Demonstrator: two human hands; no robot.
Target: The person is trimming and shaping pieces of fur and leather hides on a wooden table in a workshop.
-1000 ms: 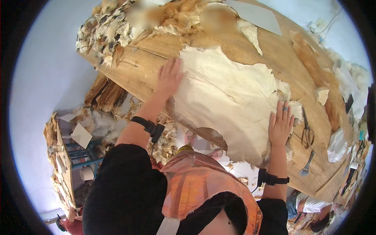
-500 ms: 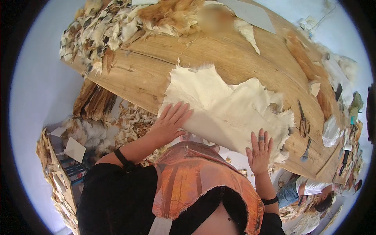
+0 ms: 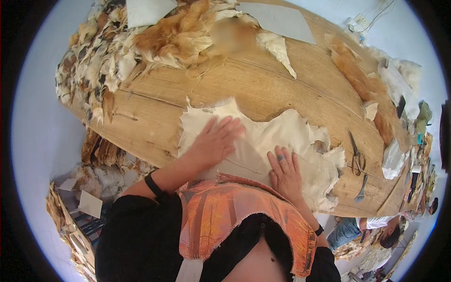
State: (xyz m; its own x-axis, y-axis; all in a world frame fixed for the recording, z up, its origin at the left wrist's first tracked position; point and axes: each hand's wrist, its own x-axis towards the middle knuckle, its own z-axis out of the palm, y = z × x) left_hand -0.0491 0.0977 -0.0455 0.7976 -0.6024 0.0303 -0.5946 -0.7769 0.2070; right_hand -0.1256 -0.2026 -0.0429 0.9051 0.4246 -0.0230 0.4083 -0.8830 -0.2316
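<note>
A cream-coloured animal hide point(image 3: 282, 129) with ragged edges lies flesh side up on the wooden table, against its near edge. My left hand point(image 3: 213, 143) rests over the hide's left part, palm down, its fingers stretched out and slightly blurred. Flat on the hide's near middle lies my right hand point(image 3: 285, 171), fingers extended, with a ring on one. Neither hand grips anything. A pair of scissors point(image 3: 357, 157) and a small brush point(image 3: 361, 189) lie to the right of the hide.
Fur scraps point(image 3: 89, 61) are heaped at the far left of the table point(image 3: 164, 98). An orange-brown pelt point(image 3: 174, 35) and a white sheet point(image 3: 282, 21) lie at the back. Along the right are more pelts point(image 3: 359, 75) and a clear plastic bag point(image 3: 392, 160). Another person point(image 3: 347, 232) is at lower right.
Both hands have moved farther in over the hide, the left one forward and right, the right one leftward. The hide now sits lower and more to the left in view.
</note>
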